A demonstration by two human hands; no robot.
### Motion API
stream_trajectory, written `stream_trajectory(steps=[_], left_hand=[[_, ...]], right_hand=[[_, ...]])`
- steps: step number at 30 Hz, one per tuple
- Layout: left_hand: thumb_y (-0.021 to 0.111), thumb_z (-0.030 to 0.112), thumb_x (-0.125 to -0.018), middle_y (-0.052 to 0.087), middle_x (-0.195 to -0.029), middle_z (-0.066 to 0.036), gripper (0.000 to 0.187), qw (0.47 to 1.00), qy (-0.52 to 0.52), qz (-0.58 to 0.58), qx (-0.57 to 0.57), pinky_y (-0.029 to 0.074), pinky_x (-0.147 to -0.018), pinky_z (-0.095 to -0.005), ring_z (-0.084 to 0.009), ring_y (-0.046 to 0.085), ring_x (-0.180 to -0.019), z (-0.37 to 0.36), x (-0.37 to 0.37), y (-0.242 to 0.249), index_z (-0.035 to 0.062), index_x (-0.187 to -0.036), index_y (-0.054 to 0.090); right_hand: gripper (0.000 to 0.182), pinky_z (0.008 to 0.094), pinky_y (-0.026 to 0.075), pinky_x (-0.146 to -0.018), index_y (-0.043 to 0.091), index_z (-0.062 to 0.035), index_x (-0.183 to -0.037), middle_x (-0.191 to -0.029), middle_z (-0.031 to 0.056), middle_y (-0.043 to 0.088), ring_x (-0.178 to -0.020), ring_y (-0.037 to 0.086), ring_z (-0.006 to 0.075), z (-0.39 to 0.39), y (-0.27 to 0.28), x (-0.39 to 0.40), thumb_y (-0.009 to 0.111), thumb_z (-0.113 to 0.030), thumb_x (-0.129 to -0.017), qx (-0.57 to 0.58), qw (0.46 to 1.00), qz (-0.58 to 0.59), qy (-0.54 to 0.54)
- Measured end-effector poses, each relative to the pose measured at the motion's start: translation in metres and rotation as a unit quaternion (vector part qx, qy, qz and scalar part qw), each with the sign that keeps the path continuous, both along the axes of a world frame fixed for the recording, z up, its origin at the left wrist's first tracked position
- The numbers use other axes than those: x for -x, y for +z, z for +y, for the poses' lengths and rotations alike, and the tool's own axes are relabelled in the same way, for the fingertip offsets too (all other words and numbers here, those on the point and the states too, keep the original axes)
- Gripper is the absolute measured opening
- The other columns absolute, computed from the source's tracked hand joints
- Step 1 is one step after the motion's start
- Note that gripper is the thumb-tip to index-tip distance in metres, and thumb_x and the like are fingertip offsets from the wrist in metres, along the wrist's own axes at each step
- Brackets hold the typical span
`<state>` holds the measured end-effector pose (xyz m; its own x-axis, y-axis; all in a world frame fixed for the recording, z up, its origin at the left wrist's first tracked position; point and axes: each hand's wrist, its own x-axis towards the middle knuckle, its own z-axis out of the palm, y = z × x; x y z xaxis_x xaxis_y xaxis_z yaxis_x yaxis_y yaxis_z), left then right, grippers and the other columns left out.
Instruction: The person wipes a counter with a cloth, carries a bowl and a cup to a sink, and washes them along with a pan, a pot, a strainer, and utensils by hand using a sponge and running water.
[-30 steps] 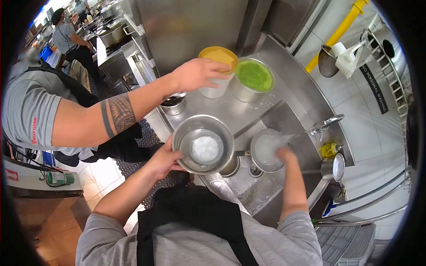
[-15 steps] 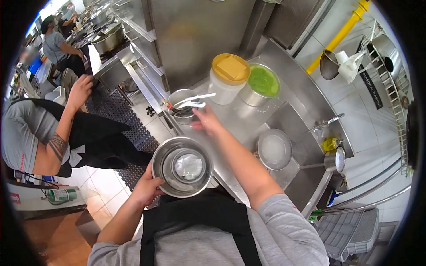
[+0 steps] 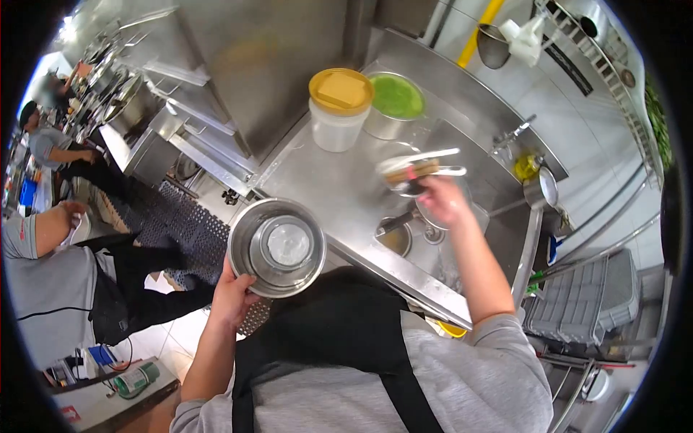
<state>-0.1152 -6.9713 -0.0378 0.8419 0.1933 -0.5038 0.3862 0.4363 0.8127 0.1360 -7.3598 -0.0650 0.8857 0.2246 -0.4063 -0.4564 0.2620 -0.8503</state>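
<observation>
My left hand (image 3: pixel 234 294) grips a wide metal bowl (image 3: pixel 315 273) by its rim, thumb over the edge. Nested inside is a smaller metal bowl with a whitish, shiny round thing (image 3: pixel 289 245) at its centre. Over the sink, my right hand (image 3: pixel 446 200) is closed on a small metal pot (image 3: pixel 410 187), blurred by motion and mostly hidden. White-handled utensils (image 3: pixel 432 154) and a brown-handled one stick out of it. Below, in the sink (image 3: pixel 462 289), sits a small round pan (image 3: pixel 395 238) with a dark handle.
A tub with a yellow lid (image 3: pixel 339 123) and a pot of green liquid (image 3: pixel 397 97) stand at the back of the steel counter (image 3: pixel 289 169). A faucet (image 3: pixel 514 136) and a saucepan (image 3: pixel 543 187) are right. A co-worker (image 3: pixel 65 267) stands close on the left.
My right hand has carried the pot of utensils from the counter's left side to over the sink. My left hand still holds the nested bowls. The view has turned.
</observation>
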Motion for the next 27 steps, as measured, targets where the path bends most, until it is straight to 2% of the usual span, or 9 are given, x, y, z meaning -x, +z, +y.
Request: stream_trajectory(steps=[2,6,10,16,19,20,21,22,27], left_hand=[[0.041,-0.008,-0.08,0.054,-0.117,-0.011,0.069,1.0,-0.017,0.004,0.007,0.059,-0.053,-0.0258,-0.0218,0.065,-0.089,-0.007,-0.021,0.003,0.0172,-0.142,0.026],[0.041,-0.006,-0.082,0.056,-0.115,-0.011,0.068,0.997,-0.067,-0.008,0.024,0.059,-0.069,-0.038,-0.0243,0.066,-0.087,-0.03,-0.067,-0.004,0.02,-0.142,0.022],[0.041,-0.005,-0.083,0.054,-0.117,-0.016,0.065,0.992,-0.12,-0.014,0.023,0.058,-0.073,-0.0456,-0.0305,0.065,-0.089,-0.057,-0.104,-0.014,0.0189,-0.141,0.022],[0.042,-0.002,-0.085,0.05,-0.121,-0.02,0.067,0.99,-0.138,0.002,-0.017,0.06,-0.067,-0.0401,-0.0341,0.066,-0.087,-0.089,-0.129,-0.007,0.0139,-0.144,0.013],[0.051,0.002,-0.085,0.041,-0.135,-0.021,0.075,0.963,-0.185,0.104,-0.168,0.057,-0.077,-0.0439,-0.0366,0.06,-0.104,-0.104,-0.13,0.018,0.0137,-0.146,0.01],[0.057,0.003,-0.082,0.034,-0.14,-0.02,0.08,0.846,-0.128,-0.002,-0.518,0.052,-0.085,-0.0447,-0.0372,0.053,-0.113,-0.113,-0.131,0.021,0.0134,-0.147,0.01],[0.063,0.005,-0.08,0.027,-0.145,-0.02,0.086,0.602,-0.052,-0.113,-0.789,0.047,-0.094,-0.0454,-0.0377,0.047,-0.122,-0.123,-0.135,0.027,0.0132,-0.148,0.01],[0.071,0.007,-0.074,0.02,-0.148,-0.019,0.088,0.6,-0.037,-0.165,-0.782,0.037,-0.104,-0.0426,-0.0374,0.037,-0.13,-0.149,-0.144,0.052,0.0104,-0.145,0.02],[0.068,0.005,-0.076,0.057,-0.116,-0.012,0.037,0.577,-0.323,-0.492,-0.567,0.047,-0.087,-0.0382,-0.0299,0.058,-0.103,-0.304,-0.227,0.069,0.0082,-0.111,0.059]], right_hand=[[0.024,0.022,0.048,-0.039,0.054,-0.0024,-0.106,-0.083,0.01,0.063,-0.052,0.06,0.0166,-0.063,-0.004,-0.012,0.054,0.002,-0.082,0.045,0.997,0.002,-0.058],[0.047,0.0264,0.051,-0.051,0.04,-0.0121,-0.127,-0.105,0.0114,0.057,-0.074,0.059,0.0212,-0.16,-0.042,-0.053,0.044,0.007,-0.084,0.046,0.979,0.006,-0.198],[0.056,0.0338,0.056,-0.051,0.032,-0.0193,-0.131,-0.106,0.0143,0.055,-0.071,0.06,0.028,-0.198,-0.063,-0.085,0.042,0.008,-0.083,-0.012,0.94,-0.027,-0.341],[0.057,0.027,0.053,-0.044,0.03,-0.0167,-0.135,-0.099,0.0154,0.057,-0.062,0.062,0.0268,-0.215,-0.084,-0.105,0.044,0.005,-0.084,-0.014,0.941,0.012,-0.339],[0.053,0.0243,0.051,-0.043,0.032,-0.0138,-0.132,-0.094,0.0149,0.058,-0.06,0.063,0.0254,-0.219,-0.092,-0.105,0.046,0.004,-0.084,-0.05,0.955,0.0,-0.291],[0.053,0.0243,0.051,-0.043,0.032,-0.0138,-0.132,-0.094,0.0149,0.058,-0.06,0.063,0.0254,-0.219,-0.094,-0.106,0.046,0.004,-0.084,-0.058,0.953,0.001,-0.297],[0.056,0.0254,0.051,-0.041,0.032,-0.0138,-0.134,-0.089,0.0156,0.06,-0.055,0.062,0.0247,-0.219,-0.098,-0.107,0.046,0.005,-0.083,-0.066,0.954,0.001,-0.292],[0.058,0.0266,0.05,-0.038,0.032,-0.0139,-0.136,-0.084,0.0163,0.061,-0.051,0.062,0.0239,-0.218,-0.102,-0.106,0.046,0.006,-0.083,-0.074,0.955,0.002,-0.287],[0.043,0.0255,0.051,-0.039,0.049,-0.011,-0.122,-0.086,0.0116,0.063,-0.049,0.061,0.0218,-0.203,-0.093,-0.095,0.046,0.006,-0.083,-0.121,0.947,-0.035,-0.294]])
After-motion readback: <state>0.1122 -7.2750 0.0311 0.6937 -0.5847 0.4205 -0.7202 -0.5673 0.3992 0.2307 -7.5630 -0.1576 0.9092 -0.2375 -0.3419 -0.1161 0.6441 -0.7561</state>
